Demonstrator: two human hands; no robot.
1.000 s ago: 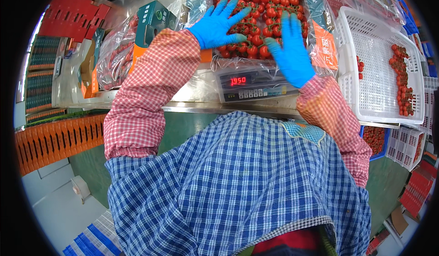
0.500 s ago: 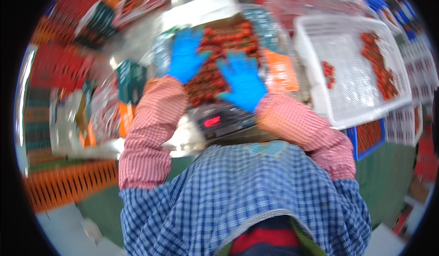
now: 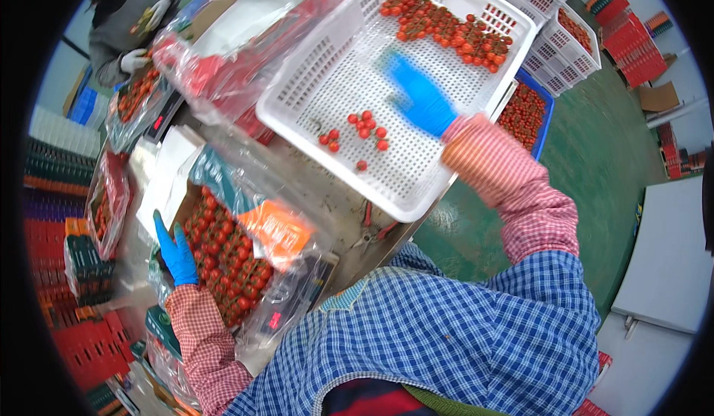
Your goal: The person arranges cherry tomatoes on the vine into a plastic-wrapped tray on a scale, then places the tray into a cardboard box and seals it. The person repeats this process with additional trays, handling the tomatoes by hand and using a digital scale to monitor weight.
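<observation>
My right hand [image 3: 420,96], nearer the small tomato bunch [image 3: 364,124] than my left hand [image 3: 177,256], is over the white crate [image 3: 413,169], blurred fingers apparently outstretched, empty; the bunch lies left and nearer me, the long tomato row [image 3: 446,31] beyond, slanting rightward; my left is splayed at the box [image 3: 217,172]

Crate [image 3: 416,182]: rigid moulded plastic, perforated, low sheen.
Tomatoes [image 3: 229,256]: smooth, glossy skins.
Left glove [image 3: 177,258]: thin, rubber-like, smooth; right glove [image 3: 422,92]: likewise rubber-like, texture blurred.
Sleeves [image 3: 494,159]: checked cloth, matt, wrinkled.
Smock [image 3: 446,319]: checked woven cloth, matt.
Film [image 3: 299,273]: clear plastic, crinkled, glossy.
Sheet [image 3: 167,178]: paper-like, smooth, matt.
Worktop [image 3: 335,214]: metal, dull sheen, marked.
Floor [image 3: 580,163]: smooth, mildly reflective.
Pliers [image 3: 367,229]: metal, grips apparently plastic-coated.
</observation>
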